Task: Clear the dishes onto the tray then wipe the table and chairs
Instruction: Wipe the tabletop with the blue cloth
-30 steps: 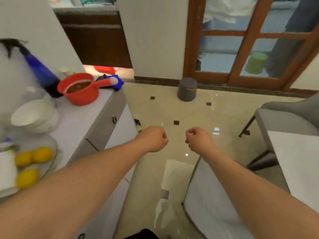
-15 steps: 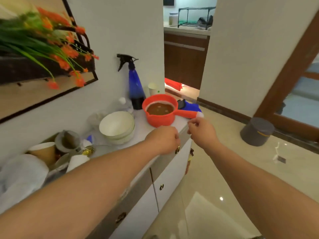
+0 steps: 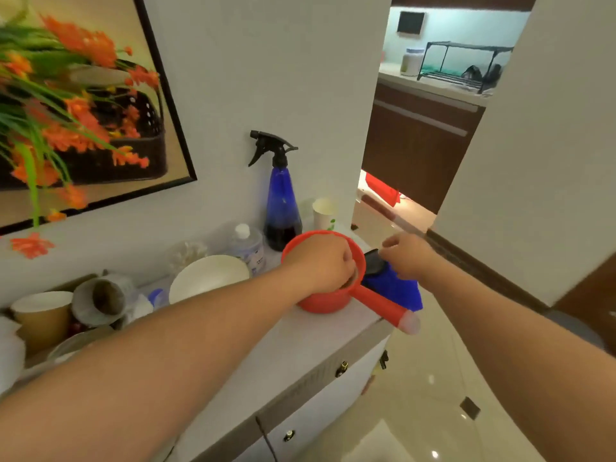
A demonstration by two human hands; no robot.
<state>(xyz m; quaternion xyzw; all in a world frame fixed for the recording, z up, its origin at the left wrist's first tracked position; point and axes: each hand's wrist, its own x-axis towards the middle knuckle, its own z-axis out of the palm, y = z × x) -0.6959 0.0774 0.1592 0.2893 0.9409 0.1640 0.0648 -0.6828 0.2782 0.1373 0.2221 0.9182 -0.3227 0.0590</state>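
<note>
White wall (image 3: 283, 61); glossy tiled floor (image 3: 433, 378)

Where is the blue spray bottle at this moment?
In the head view, the blue spray bottle stands upright against the wall at the sideboard's far end, just behind the red pot, between a clear bottle and a paper cup.

I see a red saucepan (image 3: 321, 303), a blue cloth (image 3: 396, 290) beside it, a deep-blue spray bottle (image 3: 281, 201) with black trigger, a white bowl (image 3: 208, 278), and orange flowers (image 3: 76, 125) in a black-framed picture.
</note>
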